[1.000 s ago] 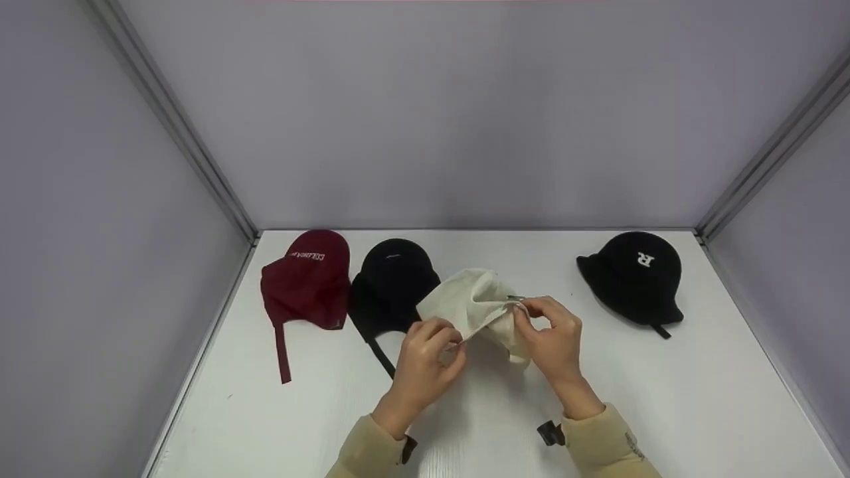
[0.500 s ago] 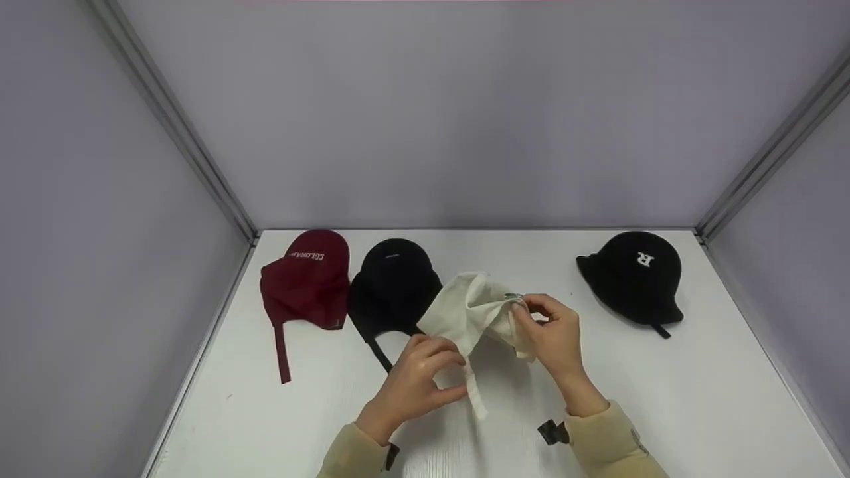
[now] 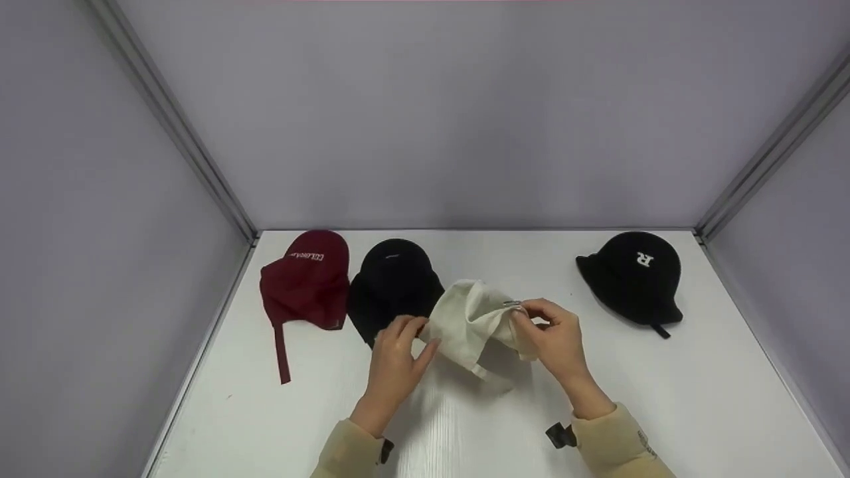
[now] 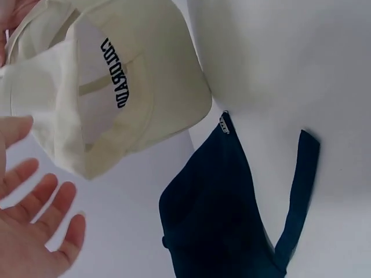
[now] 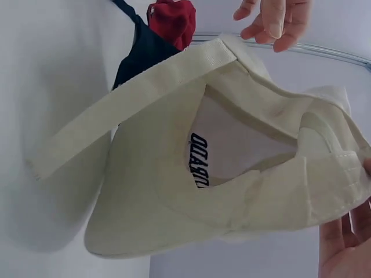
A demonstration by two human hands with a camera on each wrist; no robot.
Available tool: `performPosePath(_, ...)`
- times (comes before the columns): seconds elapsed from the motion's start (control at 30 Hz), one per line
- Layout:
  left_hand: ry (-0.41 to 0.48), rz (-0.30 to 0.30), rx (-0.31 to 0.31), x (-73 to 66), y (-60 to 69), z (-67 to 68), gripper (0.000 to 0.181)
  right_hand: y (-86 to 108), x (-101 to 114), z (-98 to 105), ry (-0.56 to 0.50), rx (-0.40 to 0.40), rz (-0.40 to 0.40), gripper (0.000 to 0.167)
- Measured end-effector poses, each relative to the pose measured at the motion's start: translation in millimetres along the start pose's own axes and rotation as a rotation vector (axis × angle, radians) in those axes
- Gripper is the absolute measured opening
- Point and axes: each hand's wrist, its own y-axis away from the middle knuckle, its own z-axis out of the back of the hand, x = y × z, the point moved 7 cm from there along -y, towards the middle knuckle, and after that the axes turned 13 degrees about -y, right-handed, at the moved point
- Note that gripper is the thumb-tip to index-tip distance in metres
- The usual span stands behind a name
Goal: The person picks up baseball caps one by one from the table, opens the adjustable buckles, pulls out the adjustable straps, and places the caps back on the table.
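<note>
A cream cap (image 3: 458, 322) with a dark printed word hangs above the table, its loose strap (image 5: 133, 104) dangling. My right hand (image 3: 558, 342) pinches its back edge near a small metal buckle (image 3: 512, 304). At the cap's left side is my left hand (image 3: 393, 368), fingers spread and slightly bent. In the left wrist view that hand (image 4: 35, 214) is beside the fabric and grips nothing. The cap's brim (image 5: 133, 202) points down toward the table in the right wrist view.
On the white table (image 3: 265, 425) lie a dark red cap (image 3: 305, 289) at the left and a black cap (image 3: 396, 282) next to it, partly behind my left hand. A black hat with an R (image 3: 634, 279) lies at the right. Grey walls stand around.
My left hand has let go of the cream cap's strap and moved up and left to the cap's side. The strap now swings free. My right hand keeps its pinch.
</note>
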Motion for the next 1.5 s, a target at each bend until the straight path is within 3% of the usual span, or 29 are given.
performPosePath(0.13, 0.068, 0.128, 0.079, 7.6, -2.5, -6.7, 0.034, 2.3, -2.6, 1.9, -0.014, 0.022, 0.001, 0.007)
performPosePath(0.3, 0.214, 0.276, 0.198, 12.9, -4.7, -19.8, 0.034, 4.0, -4.4, 2.5, -0.028, 0.040, 0.007, 0.008)
performPosePath(0.47, 0.307, 0.345, 0.247, 12.3, -8.1, -28.7, 0.016, 5.8, -6.4, 3.8, -0.079, 0.074, 0.035, 0.009)
performPosePath(0.6, 0.330, 0.355, 0.250, 9.6, -12.1, -30.8, 0.009, 8.7, -8.1, 5.8, -0.098, 0.134, 0.075, 0.013)
performPosePath(0.77, 0.369, 0.374, 0.242, 7.9, -14.8, -32.5, 0.009, 14.9, -9.6, 7.8, -0.121, 0.270, 0.110, 0.018)
performPosePath(0.93, 0.423, 0.415, 0.220, 7.6, -16.7, -34.3, 0.010, 22.4, -12.2, 10.3, -0.110, 0.393, 0.101, 0.020)
performPosePath(1.1, 0.494, 0.473, 0.206, 8.6, -16.4, -37.9, 0.010, 29.9, -16.1, 10.4, -0.021, 0.491, 0.054, 0.027)
performPosePath(1.33, 0.534, 0.525, 0.177, 9.4, -15.4, -42.7, 0.009, 39.5, -48.8, 16.9, 0.212, 0.619, 0.045, 0.042)
performPosePath(1.5, 0.565, 0.549, 0.173, 7.2, -13.3, -46.1, 0.008, 46.6, -48.1, 19.0, 0.293, 0.723, 0.021, 0.050)
